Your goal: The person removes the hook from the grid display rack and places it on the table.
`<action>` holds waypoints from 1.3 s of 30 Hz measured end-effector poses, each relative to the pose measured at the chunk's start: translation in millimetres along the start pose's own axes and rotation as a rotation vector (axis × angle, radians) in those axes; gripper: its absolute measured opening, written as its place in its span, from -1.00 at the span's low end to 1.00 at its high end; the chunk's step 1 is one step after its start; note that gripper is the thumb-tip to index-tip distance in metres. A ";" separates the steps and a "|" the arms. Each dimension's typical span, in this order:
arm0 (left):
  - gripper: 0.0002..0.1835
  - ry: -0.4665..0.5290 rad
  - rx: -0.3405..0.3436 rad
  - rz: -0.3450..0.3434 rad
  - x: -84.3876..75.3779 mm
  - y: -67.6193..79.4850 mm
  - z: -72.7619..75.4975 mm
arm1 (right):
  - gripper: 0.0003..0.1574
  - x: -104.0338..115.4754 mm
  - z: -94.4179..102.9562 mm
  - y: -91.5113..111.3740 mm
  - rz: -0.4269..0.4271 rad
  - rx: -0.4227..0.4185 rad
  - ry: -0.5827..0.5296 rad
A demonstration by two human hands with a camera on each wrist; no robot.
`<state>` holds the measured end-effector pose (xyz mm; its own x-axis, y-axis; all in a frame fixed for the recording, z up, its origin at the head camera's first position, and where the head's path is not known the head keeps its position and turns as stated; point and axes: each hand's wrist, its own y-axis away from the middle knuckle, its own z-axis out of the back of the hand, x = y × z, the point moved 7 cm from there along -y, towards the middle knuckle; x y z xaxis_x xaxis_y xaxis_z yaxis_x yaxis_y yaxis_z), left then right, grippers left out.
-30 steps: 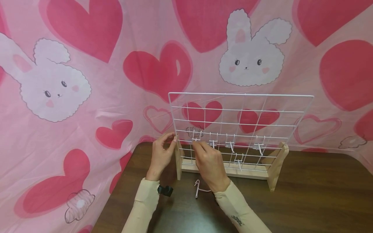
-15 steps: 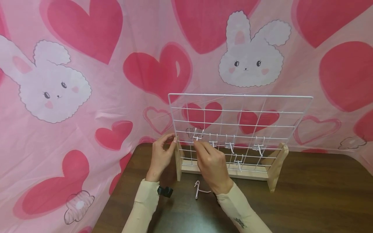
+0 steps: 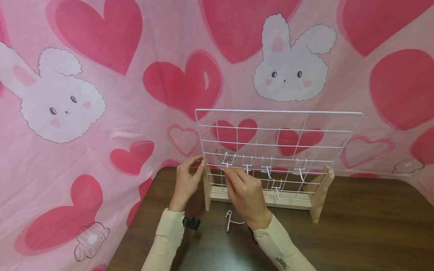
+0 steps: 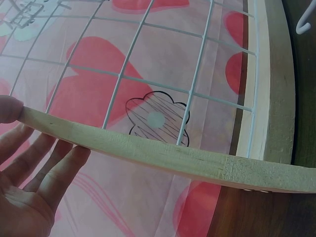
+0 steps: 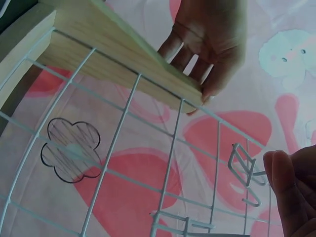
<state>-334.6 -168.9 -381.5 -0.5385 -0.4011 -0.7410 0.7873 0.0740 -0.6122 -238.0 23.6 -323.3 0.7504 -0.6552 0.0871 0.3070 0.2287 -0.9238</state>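
Note:
A white wire grid rack [image 3: 278, 111] with wooden side pieces stands on the table. My left hand [image 3: 187, 180] grips the left wooden side piece [image 4: 148, 150], with the thumb on one face and the fingers against the other. Between thumb and fingertips my right hand [image 3: 246, 191] pinches the prong of a white wire hook [image 5: 242, 165], close to the grid's left part. Whether that hook's ends sit over a grid wire is hard to tell. Other hooks hang on the grid, among them one in the middle [image 3: 268, 172], one at the right [image 3: 300, 173] and a lower one [image 3: 277, 190].
One loose white hook [image 3: 229, 221] lies on the dark wooden table [image 3: 373, 226] in front of the rack, partly near my right wrist. Behind everything hangs a pink cloth [image 3: 135, 101] printed with hearts and rabbits. A wooden base bar [image 3: 288, 202] joins the rack's sides.
My right hand rises slightly with the pinched hook, then lowers it a little and shifts left at the grid. The left hand keeps its hold on the side piece.

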 end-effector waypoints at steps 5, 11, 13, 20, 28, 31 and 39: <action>-0.78 -0.007 -0.002 -0.008 -0.4 0.4 0.2 | -0.85 6.1 5.9 1.5 0.028 -0.016 -0.030; -0.77 -0.001 0.005 -0.008 0.3 0.2 0.1 | -0.86 10.3 12.6 5.6 0.047 -0.007 -0.061; -0.77 0.001 0.006 -0.005 0.8 0.2 0.1 | -0.87 10.3 14.1 7.1 0.044 0.001 -0.073; -0.77 -0.001 0.003 0.000 1.8 0.0 -0.1 | -0.85 6.6 17.0 13.3 0.055 0.012 -0.089; -0.78 -0.015 0.006 0.009 0.5 -0.4 -1.1 | -0.60 2.5 22.6 25.1 0.079 0.027 -0.046; -0.79 -0.012 0.006 0.010 0.6 0.9 -1.3 | -0.61 1.8 24.5 33.2 0.093 0.057 -0.044; -0.77 0.003 0.005 0.004 0.4 0.9 0.4 | -0.56 -0.1 27.4 46.2 0.112 0.101 -0.047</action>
<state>-334.0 -169.4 -382.3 -0.5364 -0.3978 -0.7444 0.7910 0.0707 -0.6077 -207.9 53.9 -355.8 0.8091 -0.5876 0.0056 0.2758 0.3712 -0.8867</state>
